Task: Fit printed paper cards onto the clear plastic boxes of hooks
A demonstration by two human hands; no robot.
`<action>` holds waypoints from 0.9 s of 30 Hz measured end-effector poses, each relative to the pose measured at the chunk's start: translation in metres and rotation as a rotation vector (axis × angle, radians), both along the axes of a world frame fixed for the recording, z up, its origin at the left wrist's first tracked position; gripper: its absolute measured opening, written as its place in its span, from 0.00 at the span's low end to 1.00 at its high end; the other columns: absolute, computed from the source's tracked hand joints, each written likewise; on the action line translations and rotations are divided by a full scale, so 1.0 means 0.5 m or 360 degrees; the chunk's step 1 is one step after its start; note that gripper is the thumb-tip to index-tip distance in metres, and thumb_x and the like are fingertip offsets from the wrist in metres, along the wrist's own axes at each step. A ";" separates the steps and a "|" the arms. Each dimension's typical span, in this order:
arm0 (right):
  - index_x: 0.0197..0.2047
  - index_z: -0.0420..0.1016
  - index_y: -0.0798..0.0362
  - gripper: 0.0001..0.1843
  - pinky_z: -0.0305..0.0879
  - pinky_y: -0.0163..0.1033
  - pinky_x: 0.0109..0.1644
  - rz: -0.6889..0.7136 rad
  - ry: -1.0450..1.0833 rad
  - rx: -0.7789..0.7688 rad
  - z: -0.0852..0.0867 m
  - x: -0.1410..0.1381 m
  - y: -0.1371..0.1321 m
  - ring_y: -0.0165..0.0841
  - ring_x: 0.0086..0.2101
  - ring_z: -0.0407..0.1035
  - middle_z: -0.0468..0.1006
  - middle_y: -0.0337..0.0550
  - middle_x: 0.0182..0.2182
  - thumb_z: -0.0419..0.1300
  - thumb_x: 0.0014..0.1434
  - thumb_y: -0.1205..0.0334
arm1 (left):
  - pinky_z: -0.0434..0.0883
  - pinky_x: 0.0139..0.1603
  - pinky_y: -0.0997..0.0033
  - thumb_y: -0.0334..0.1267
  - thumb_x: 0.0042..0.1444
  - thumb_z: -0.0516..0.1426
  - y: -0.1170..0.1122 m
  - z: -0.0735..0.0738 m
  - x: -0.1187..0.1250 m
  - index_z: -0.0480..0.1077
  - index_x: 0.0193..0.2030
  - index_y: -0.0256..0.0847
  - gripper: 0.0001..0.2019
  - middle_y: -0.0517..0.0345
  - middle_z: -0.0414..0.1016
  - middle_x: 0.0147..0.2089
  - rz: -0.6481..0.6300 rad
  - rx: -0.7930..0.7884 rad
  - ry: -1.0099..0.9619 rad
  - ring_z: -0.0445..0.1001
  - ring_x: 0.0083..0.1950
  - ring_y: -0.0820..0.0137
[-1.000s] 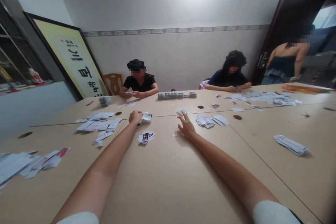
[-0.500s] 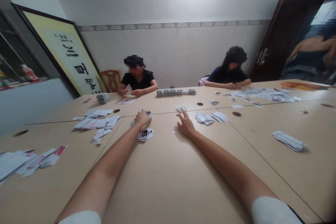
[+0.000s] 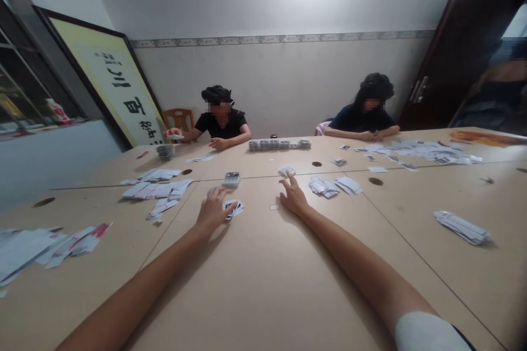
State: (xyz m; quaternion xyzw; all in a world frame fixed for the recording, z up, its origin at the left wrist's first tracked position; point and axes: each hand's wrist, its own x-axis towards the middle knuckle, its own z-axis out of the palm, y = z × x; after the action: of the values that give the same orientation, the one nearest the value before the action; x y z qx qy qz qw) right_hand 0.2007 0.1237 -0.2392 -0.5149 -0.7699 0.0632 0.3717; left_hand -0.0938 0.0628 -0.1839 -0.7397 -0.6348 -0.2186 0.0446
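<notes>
My left hand [image 3: 211,210] has its fingers apart and hovers at the left edge of a loose pile of cards [image 3: 235,209]; whether a fingertip touches it I cannot tell. Just beyond lies a neat stack of cards [image 3: 231,180], dark on top. A pale round thing is partly hidden behind the left fingers. My right hand [image 3: 295,197] rests on the table with its fingers spread and holds nothing visible. Its index fingertip is at a small whitish translucent packet [image 3: 285,170]. Left of that hand lies a small white label with a red border [image 3: 274,207].
White card piles lie on the right [image 3: 323,187] and left [image 3: 156,190]. A bundled strip stack [image 3: 461,228] is farther right. Two people sit opposite behind a row of packed stacks [image 3: 280,145]. Round holes [image 3: 375,181] and seams cross the table [image 3: 263,285].
My left hand has let go of the card stack and drawn back toward the loose pile. My right hand stays put. The person at far left has reached a hand out over a stack.
</notes>
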 end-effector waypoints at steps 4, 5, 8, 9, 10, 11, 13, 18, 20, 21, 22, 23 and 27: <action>0.55 0.72 0.55 0.22 0.62 0.56 0.67 -0.0003 0.0014 -0.0019 -0.003 0.001 0.003 0.48 0.71 0.50 0.52 0.61 0.72 0.59 0.58 0.74 | 0.68 0.61 0.49 0.43 0.62 0.59 -0.059 -0.022 -0.036 0.76 0.51 0.42 0.14 0.47 0.75 0.59 -0.0106 0.0063 -0.0005 0.70 0.63 0.52; 0.55 0.71 0.55 0.22 0.62 0.56 0.66 -0.0003 0.0020 -0.0025 -0.004 0.001 0.003 0.48 0.71 0.50 0.52 0.61 0.72 0.59 0.58 0.73 | 0.67 0.62 0.48 0.43 0.62 0.59 -0.063 -0.022 -0.046 0.77 0.51 0.43 0.14 0.47 0.75 0.59 -0.0133 0.0076 -0.0008 0.70 0.62 0.52; 0.56 0.71 0.54 0.22 0.62 0.55 0.66 0.0005 0.0041 -0.0041 -0.006 0.003 0.004 0.46 0.70 0.50 0.52 0.59 0.72 0.59 0.58 0.73 | 0.66 0.62 0.50 0.42 0.62 0.57 -0.061 -0.021 -0.066 0.77 0.52 0.43 0.14 0.48 0.77 0.57 -0.0207 0.0095 -0.0019 0.70 0.62 0.55; 0.56 0.71 0.53 0.21 0.62 0.55 0.67 0.0010 0.0047 -0.0045 -0.006 0.004 0.004 0.46 0.70 0.50 0.52 0.59 0.72 0.59 0.58 0.73 | 0.66 0.62 0.51 0.42 0.62 0.57 -0.058 -0.022 -0.069 0.77 0.51 0.43 0.14 0.48 0.77 0.57 -0.0225 0.0093 -0.0020 0.71 0.61 0.55; 0.55 0.71 0.53 0.21 0.61 0.56 0.67 0.0016 0.0051 -0.0049 -0.006 0.004 0.004 0.46 0.70 0.50 0.52 0.59 0.72 0.58 0.58 0.74 | 0.66 0.62 0.51 0.42 0.62 0.57 -0.055 -0.023 -0.071 0.78 0.50 0.44 0.13 0.48 0.78 0.56 -0.0242 0.0084 -0.0019 0.71 0.61 0.55; 0.55 0.71 0.54 0.21 0.61 0.56 0.67 0.0023 0.0054 -0.0052 -0.006 0.005 0.003 0.46 0.70 0.51 0.52 0.59 0.72 0.58 0.58 0.74 | 0.66 0.61 0.52 0.41 0.62 0.57 -0.052 -0.025 -0.071 0.79 0.49 0.44 0.12 0.49 0.78 0.56 -0.0260 0.0071 -0.0018 0.72 0.60 0.56; 0.55 0.71 0.54 0.21 0.60 0.57 0.68 0.0038 0.0056 -0.0058 -0.006 0.005 0.003 0.47 0.70 0.51 0.53 0.59 0.72 0.59 0.58 0.74 | 0.66 0.61 0.53 0.41 0.61 0.58 -0.048 -0.031 -0.071 0.80 0.46 0.45 0.11 0.50 0.79 0.55 -0.0294 0.0039 -0.0016 0.72 0.60 0.57; 0.54 0.71 0.53 0.20 0.62 0.57 0.66 0.0047 0.0061 -0.0064 -0.004 0.006 0.001 0.46 0.69 0.53 0.53 0.57 0.72 0.58 0.59 0.74 | 0.66 0.59 0.55 0.40 0.63 0.57 -0.042 -0.044 -0.075 0.80 0.46 0.46 0.11 0.51 0.81 0.54 -0.0329 -0.0041 -0.0024 0.74 0.59 0.59; 0.54 0.72 0.53 0.20 0.63 0.57 0.65 0.0041 0.0059 -0.0069 -0.003 0.006 -0.001 0.47 0.69 0.54 0.54 0.58 0.72 0.58 0.59 0.74 | 0.67 0.58 0.56 0.40 0.63 0.56 -0.039 -0.047 -0.079 0.81 0.45 0.46 0.11 0.51 0.82 0.53 -0.0340 -0.0068 -0.0026 0.75 0.57 0.59; 0.54 0.72 0.53 0.20 0.64 0.57 0.65 0.0040 0.0057 -0.0072 -0.002 0.007 -0.003 0.47 0.69 0.54 0.54 0.58 0.72 0.58 0.59 0.74 | 0.67 0.58 0.56 0.40 0.63 0.56 -0.038 -0.048 -0.081 0.81 0.45 0.45 0.11 0.52 0.82 0.53 -0.0345 -0.0077 -0.0026 0.76 0.57 0.60; 0.54 0.72 0.53 0.20 0.65 0.57 0.64 0.0038 0.0056 -0.0075 -0.001 0.007 -0.004 0.48 0.68 0.55 0.54 0.58 0.71 0.58 0.59 0.74 | 0.67 0.58 0.57 0.39 0.63 0.56 -0.036 -0.049 -0.082 0.81 0.45 0.45 0.11 0.52 0.82 0.52 -0.0347 -0.0083 -0.0025 0.76 0.57 0.60; 0.54 0.72 0.53 0.20 0.66 0.58 0.63 0.0038 0.0056 -0.0078 0.000 0.007 -0.006 0.49 0.68 0.56 0.54 0.59 0.71 0.58 0.59 0.74 | 0.67 0.57 0.57 0.39 0.63 0.56 -0.035 -0.050 -0.083 0.81 0.45 0.45 0.11 0.51 0.82 0.52 -0.0347 -0.0086 -0.0024 0.76 0.56 0.60; 0.53 0.72 0.54 0.19 0.69 0.58 0.60 0.0052 0.0071 -0.0069 0.007 0.005 -0.013 0.50 0.67 0.59 0.54 0.60 0.71 0.58 0.59 0.75 | 0.67 0.56 0.58 0.39 0.63 0.56 -0.034 -0.052 -0.083 0.80 0.42 0.44 0.10 0.50 0.83 0.49 -0.0338 -0.0082 -0.0016 0.77 0.54 0.60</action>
State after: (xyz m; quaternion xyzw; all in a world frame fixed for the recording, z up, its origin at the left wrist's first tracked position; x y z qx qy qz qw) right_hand 0.2032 0.1173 -0.2359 -0.5086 -0.7681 0.0974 0.3766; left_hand -0.1351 0.0458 -0.2096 -0.8026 -0.5585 -0.2095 -0.0010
